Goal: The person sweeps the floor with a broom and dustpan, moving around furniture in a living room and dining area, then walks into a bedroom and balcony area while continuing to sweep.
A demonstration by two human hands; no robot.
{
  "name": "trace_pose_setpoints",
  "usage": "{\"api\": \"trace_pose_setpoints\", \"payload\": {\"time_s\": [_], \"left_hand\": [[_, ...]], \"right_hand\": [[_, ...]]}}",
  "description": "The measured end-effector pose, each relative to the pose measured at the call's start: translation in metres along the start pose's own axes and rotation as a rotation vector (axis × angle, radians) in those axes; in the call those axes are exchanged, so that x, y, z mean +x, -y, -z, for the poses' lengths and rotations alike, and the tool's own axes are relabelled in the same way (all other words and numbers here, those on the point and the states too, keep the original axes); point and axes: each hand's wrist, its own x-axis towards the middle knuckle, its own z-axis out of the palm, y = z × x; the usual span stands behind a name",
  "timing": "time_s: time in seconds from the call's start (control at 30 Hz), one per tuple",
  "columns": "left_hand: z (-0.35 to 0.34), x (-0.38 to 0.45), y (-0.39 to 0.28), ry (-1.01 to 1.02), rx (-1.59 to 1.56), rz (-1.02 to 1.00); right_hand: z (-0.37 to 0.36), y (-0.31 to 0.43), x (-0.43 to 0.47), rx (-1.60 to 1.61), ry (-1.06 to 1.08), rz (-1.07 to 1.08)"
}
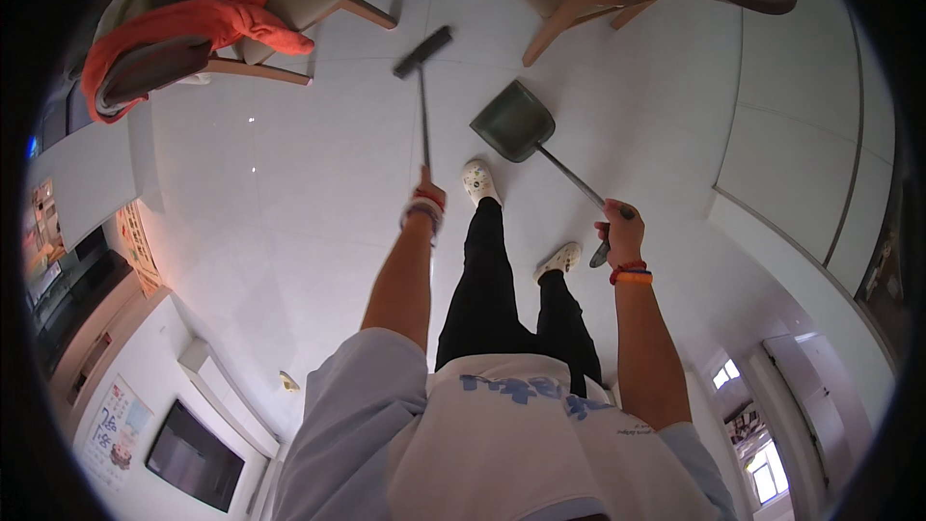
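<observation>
My left hand [430,192] grips the thin handle of a broom [424,52], whose dark head is on the pale floor ahead, left of my feet. In my right hand [623,231] is the handle of a dustpan [515,119]; its dark green-grey pan lies to the right of the broom head, a gap between them. What the pan holds cannot be made out. Bracelets circle both wrists. Below the pan, my feet are in cream clogs [481,182], one further forward than the other.
Padded chairs with wooden legs [579,22] stand ahead on the right and left; an orange-red cloth [210,18] drapes over a left one. White cabinets [788,123] line the right side. A wall-mounted screen [195,456] is at lower left, an open door [817,391] at lower right.
</observation>
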Motion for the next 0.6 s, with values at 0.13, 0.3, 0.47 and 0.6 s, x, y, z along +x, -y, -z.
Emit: {"api": "trace_pose_setpoints", "payload": {"time_s": [0.13,0.3,0.47,0.6], "left_hand": [[-0.049,-0.063,0.036,0.136,0.229,-0.004],[-0.030,-0.145,0.069,0.282,0.107,-0.042],[0.009,-0.119,0.063,0.116,0.114,-0.141],[0.014,-0.062,0.041,0.047,0.080,0.025]], "right_hand": [[-0.027,0.020,-0.013,-0.049,-0.058,-0.019],[-0.035,0.016,-0.017,-0.059,-0.116,-0.020],[-0.030,0.016,-0.021,-0.118,-0.110,-0.071],[-0.038,0.016,-0.013,-0.069,-0.045,-0.168]]}}
